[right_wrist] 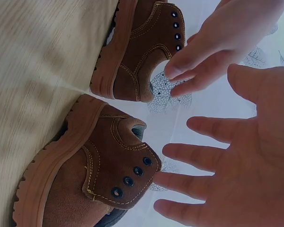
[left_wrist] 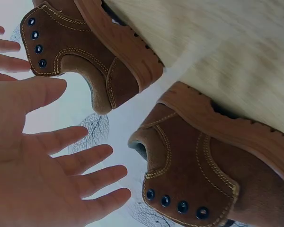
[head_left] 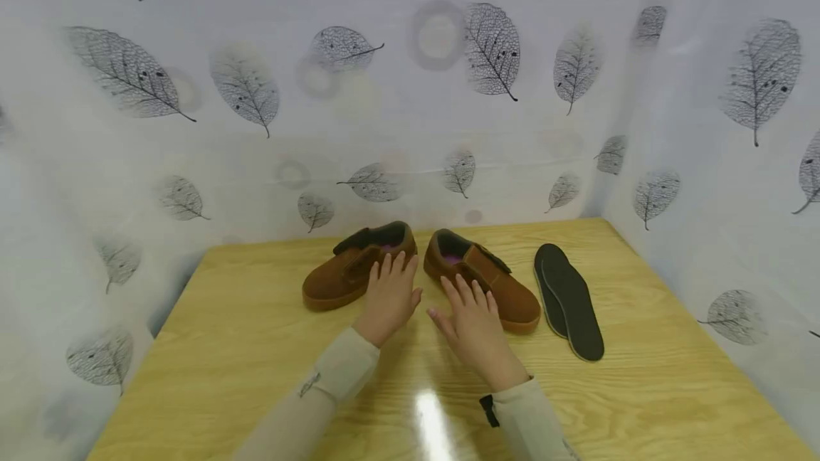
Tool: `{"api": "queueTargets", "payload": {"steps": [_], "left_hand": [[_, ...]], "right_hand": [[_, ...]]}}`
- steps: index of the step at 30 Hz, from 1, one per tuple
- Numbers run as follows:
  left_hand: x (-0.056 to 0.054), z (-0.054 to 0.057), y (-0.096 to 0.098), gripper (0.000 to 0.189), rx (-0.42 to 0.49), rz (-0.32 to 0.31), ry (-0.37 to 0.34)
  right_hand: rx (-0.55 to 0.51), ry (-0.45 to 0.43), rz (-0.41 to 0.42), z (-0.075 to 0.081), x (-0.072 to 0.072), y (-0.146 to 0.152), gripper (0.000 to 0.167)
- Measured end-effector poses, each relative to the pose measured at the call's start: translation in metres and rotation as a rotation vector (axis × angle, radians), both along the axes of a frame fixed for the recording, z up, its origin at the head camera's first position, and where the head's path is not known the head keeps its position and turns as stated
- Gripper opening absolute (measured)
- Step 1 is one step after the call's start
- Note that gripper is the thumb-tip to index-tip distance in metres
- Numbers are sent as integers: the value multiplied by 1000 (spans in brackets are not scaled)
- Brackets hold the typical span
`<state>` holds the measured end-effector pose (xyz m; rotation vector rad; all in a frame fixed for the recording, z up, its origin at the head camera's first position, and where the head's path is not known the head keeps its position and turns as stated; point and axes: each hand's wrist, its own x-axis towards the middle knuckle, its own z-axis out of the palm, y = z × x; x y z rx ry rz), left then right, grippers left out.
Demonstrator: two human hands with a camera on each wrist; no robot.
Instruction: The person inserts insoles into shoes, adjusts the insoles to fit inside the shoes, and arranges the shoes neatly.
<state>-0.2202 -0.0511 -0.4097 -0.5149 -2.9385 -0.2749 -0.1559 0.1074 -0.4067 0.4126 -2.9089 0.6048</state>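
Note:
Two brown shoes with tan soles and dark eyelets stand heel to heel on the table. My left hand (head_left: 389, 297) reaches over the near side of the left shoe (head_left: 333, 279), fingers spread and holding nothing. Beside the right shoe (head_left: 512, 299), my right hand (head_left: 472, 324) is likewise spread, with nothing in its grasp. In the right wrist view, its fingertips lie close to the eyelet flap (right_wrist: 132, 172); whether they touch, I cannot tell. Purple shows inside both shoes in the head view. Their toes point outward, left and right.
Two dark insoles (head_left: 581, 315) lie overlapped to the right of the right shoe. The wood-grain table (head_left: 653, 375) meets a pale leaf-print curtain (head_left: 410, 119) at its back and sides. A bright reflection shows on the near tabletop.

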Motion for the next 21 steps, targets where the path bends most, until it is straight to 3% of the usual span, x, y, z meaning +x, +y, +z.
{"api": "queueTargets", "payload": {"steps": [6, 15, 21], "left_hand": [[-10, 1, 11, 60, -38, -18, 23], [-28, 2, 24, 58, -64, -88, 144], [-42, 2, 35, 61, -122, -105, 96]], "right_hand": [[5, 9, -10, -1, 3, 3, 62], [8, 24, -35, 0, 6, 9, 62], [13, 12, -49, 1, 9, 12, 62]]}}
